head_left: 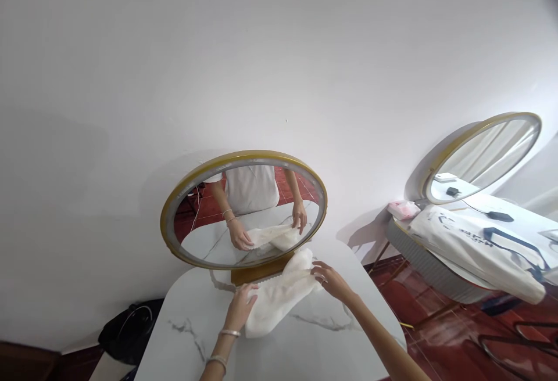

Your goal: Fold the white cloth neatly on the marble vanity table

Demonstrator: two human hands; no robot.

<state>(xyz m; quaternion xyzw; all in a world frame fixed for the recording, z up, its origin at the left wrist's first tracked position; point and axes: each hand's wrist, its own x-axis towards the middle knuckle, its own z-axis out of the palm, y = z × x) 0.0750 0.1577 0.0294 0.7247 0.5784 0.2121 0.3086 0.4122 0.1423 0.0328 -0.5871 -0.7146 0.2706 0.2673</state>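
The white cloth lies in a soft, crumpled heap on the marble table, a little behind its middle and just in front of the mirror's base. One end of it rises toward the mirror and the other end falls to the left, toward the person.

Both hands are on it. The left hand is at the cloth's left edge with bent fingers, and in the reflection it looks closed around this edge. The wrist carries two thin bracelets. The right hand is at the upper right part of the cloth; its fingertips pinch the fabric there, and the forearm comes from the lower right side. The two hands are apart, with the cloth stretched loosely between them.

Directly behind stands the round mirror with a golden frame, on a golden foot. It shows the same cloth and both hands, and also a white top above them — no more of the person than this.

On the floor at the left, beside the table, is a black bag. At the right, well apart, there is a second table with its own gold-framed mirror, tilted in this view. On it lie a white bag with dark print, a pink packet near the mirror and a small black object with a cable. The floor is of red shiny tiles, and the wall is plain white.
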